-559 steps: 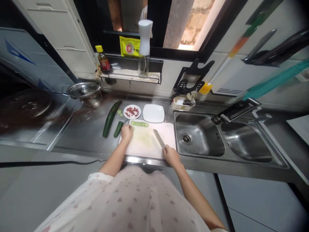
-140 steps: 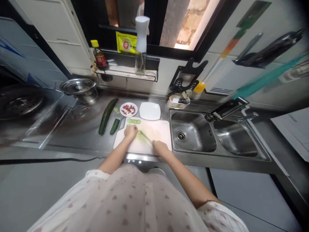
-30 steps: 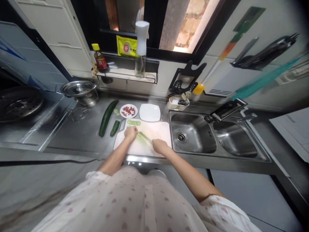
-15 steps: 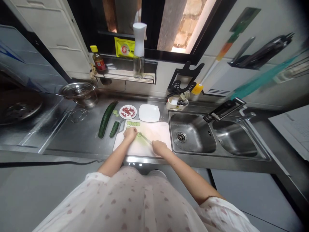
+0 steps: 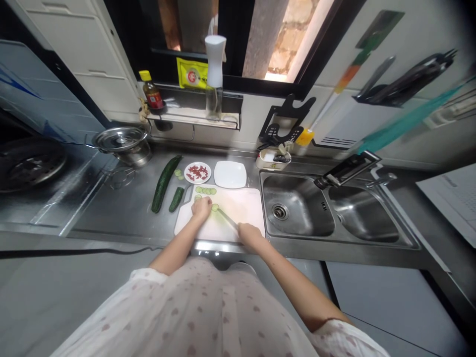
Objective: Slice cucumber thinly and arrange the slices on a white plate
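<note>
Knife work on a cucumber slice (image 5: 214, 208) appears to be the step in hand: it lies on the cutting board (image 5: 249, 210), at the tip of the knife (image 5: 228, 220). The right hand (image 5: 251, 235) is wrapped around the knife, hiding its handle. The left hand (image 5: 202, 209) is curled just beside the slice; at this size I cannot tell whether its fingers pinch anything. The next move seems to call for a steady blade and those fingers kept clear. Another slice (image 5: 197, 197) is partly covered by the left hand.

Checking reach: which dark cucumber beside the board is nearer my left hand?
The short cucumber, between the cutting board and the long cucumber, which lies farther left.
</note>
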Action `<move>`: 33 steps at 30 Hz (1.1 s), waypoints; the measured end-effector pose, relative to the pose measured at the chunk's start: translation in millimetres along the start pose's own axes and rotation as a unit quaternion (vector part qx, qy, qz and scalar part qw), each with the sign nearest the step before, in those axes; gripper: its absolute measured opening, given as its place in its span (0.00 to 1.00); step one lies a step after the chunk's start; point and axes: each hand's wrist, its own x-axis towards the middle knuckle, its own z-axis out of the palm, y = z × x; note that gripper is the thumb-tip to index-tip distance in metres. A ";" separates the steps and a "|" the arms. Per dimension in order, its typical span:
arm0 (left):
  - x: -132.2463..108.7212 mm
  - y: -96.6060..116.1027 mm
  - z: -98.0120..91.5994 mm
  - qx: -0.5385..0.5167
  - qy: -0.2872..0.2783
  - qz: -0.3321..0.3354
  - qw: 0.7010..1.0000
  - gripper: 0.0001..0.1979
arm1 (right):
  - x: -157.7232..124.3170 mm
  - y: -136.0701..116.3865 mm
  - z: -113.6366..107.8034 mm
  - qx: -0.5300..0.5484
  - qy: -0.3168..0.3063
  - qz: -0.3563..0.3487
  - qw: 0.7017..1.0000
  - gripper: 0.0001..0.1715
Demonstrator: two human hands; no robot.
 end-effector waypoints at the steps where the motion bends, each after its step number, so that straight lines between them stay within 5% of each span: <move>1: -1.1 0.4 -0.3 0.002 0.001 0.001 1.000 0.11 | -2.2 -0.1 -0.5 0.000 -0.001 -0.002 1.000 0.16; 8: -16.6 3.7 0.4 0.020 0.027 0.050 0.998 0.13 | -20.4 0.1 -9.9 0.007 -0.026 -0.001 1.000 0.16; 15: -23.9 1.6 7.5 0.033 0.046 0.093 0.994 0.13 | -16.4 17.8 3.1 0.070 0.015 0.013 0.997 0.16; 24: -18.8 7.1 8.7 0.001 0.047 0.067 0.997 0.09 | -1.9 42.4 19.1 0.097 0.073 0.075 0.990 0.17; 33: -21.5 7.0 7.1 -0.093 0.021 0.002 0.995 0.07 | 0.4 28.5 13.5 0.086 0.074 0.108 0.988 0.17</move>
